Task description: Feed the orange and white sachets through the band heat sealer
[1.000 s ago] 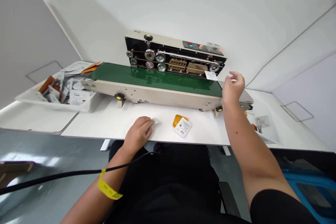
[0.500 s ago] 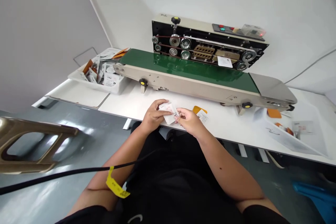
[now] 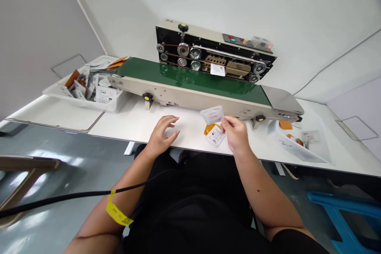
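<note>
Sachet [image 3: 212, 115] in right hand [image 3: 237, 133], sachet-filled bin [image 3: 79, 104]

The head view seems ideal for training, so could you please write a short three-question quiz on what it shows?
1. Pick one: which hand holds a raised packet, (a) the left hand or (b) the right hand?
2. True or false: the conveyor belt is red.
3. Fill the gap: on the table, the orange item lies partly ____ a white packet.

Key: 1. b, the left hand is open with nothing visible in it. 2. False, it is green. 3. under.
</note>
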The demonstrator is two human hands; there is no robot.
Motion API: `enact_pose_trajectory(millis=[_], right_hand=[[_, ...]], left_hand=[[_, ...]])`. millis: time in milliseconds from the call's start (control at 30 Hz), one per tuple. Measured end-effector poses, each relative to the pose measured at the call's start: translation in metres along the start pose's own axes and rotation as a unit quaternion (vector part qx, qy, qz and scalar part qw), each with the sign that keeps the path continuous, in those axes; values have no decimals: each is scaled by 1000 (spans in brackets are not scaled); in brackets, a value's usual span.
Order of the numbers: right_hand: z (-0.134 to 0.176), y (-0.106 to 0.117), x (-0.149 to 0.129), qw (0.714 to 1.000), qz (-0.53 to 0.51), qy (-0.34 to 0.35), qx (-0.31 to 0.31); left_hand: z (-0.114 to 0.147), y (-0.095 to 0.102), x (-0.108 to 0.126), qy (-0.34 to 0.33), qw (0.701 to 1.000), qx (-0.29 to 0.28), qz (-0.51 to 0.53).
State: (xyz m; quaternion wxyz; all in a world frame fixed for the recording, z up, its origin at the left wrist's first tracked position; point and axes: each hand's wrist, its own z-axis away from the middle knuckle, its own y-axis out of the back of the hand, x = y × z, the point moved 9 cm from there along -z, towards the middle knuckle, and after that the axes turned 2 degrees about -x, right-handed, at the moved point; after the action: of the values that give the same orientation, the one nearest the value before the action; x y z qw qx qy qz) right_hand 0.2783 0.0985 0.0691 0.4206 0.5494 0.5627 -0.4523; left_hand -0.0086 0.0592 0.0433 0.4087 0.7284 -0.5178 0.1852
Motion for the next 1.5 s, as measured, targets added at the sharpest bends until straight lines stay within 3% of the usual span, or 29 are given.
enact_pose_trajectory(millis=[67,200,400,533,667,867,1233,1300,1367,1500], right_hand=[[-11,31,-16,997,-29,44,57],[-47,93,-53,988,-59,95,102],[-113,174,-70,977,-131,36,165],[-147,203,-65,972,-121,8,203],[-176,210,-49,979,-58,-54,189],[-205,215,-38,966,22,-114,229],[-237,210,-35,954,87,-115,262],[-230,214,-48,945,121,-63,297],[-206,210,-71,925,163,45,340],[-110,170,-97,877,244,231,344]], left_hand=[[-1,0,-1,3,1000,3,-7],[-3,0,0,7,1000,-7,-30],[-6,-1,4,2,998,-12,-60],[-7,-1,6,9,997,-12,-78],[-8,-5,7,10,995,-25,-93],[-7,-6,6,3,993,-22,-114],[-7,-5,8,-11,990,-20,-136],[-7,-4,8,-11,990,-17,-140],[-6,-3,8,-13,990,-11,-142],[-5,-3,9,-15,990,-10,-139]])
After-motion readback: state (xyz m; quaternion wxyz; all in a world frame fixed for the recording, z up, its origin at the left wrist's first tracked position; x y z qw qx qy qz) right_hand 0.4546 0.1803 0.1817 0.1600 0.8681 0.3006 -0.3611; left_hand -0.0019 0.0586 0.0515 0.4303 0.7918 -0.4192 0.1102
